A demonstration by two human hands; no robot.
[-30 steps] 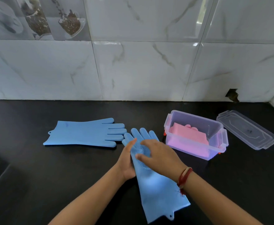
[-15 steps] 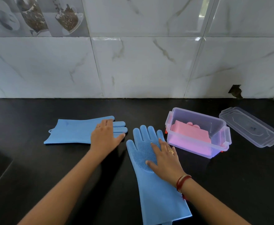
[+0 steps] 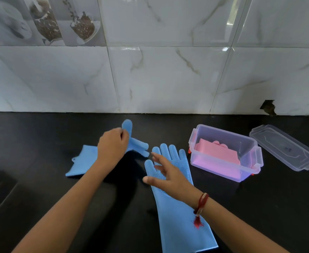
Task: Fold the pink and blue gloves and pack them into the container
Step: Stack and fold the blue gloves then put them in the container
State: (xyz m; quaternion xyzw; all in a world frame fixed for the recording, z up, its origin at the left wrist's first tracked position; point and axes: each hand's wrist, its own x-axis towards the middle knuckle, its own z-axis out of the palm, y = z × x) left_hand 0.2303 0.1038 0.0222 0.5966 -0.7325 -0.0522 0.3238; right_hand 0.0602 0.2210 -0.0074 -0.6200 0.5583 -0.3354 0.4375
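Black bench (image 3: 40, 207). Left hand (image 3: 112, 146) pinches the finger end of the far-left blue glove (image 3: 83, 161), lifting that end clear while its cuff stays flat on the bench. Right hand (image 3: 165, 177) hovers open, fingers spread, over the palm of the second blue glove (image 3: 179, 216), which lies flat, fingertips pointing at the wall. To the right: clear container (image 3: 225, 152), open, pink gloves (image 3: 217, 152) folded inside. Lid (image 3: 285, 147) lies just beside it, far right.
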